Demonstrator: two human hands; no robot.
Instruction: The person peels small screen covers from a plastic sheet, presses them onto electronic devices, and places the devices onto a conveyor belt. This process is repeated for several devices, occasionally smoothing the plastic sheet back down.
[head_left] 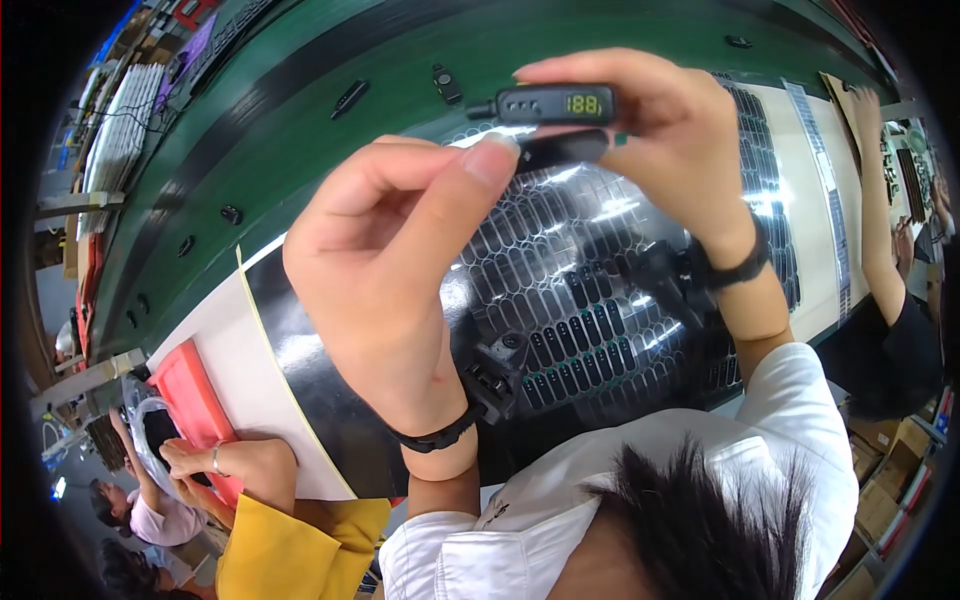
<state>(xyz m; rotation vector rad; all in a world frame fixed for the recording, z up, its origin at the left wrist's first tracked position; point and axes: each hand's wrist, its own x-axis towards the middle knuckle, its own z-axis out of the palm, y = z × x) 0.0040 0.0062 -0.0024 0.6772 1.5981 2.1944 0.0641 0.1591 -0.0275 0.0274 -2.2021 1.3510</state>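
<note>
My right hand (665, 130) holds a small black electronic device (545, 106), its index finger along the top. Lit yellow-green digits glow on its side, and a short nozzle-like tip points left. Just under the device is a glossy black oval strip (560, 151) with a little green tab (621, 140) at its right end. My left hand (385, 250) is closed, thumb and forefinger pinching the strip's left end. Whether the strip touches the device is unclear. Beneath my hands lies a clear sheet of oval cut-outs (510, 235), with rows of similar black strips (580, 345) still on it.
Beyond the table runs a green conveyor belt (290, 145) carrying several small black devices (350, 98). At left, a co-worker in a yellow sleeve (300, 545) sits near a red tray (190, 385). Another person's arm (880, 200) reaches up at right. Black camera mounts are strapped to my wrists.
</note>
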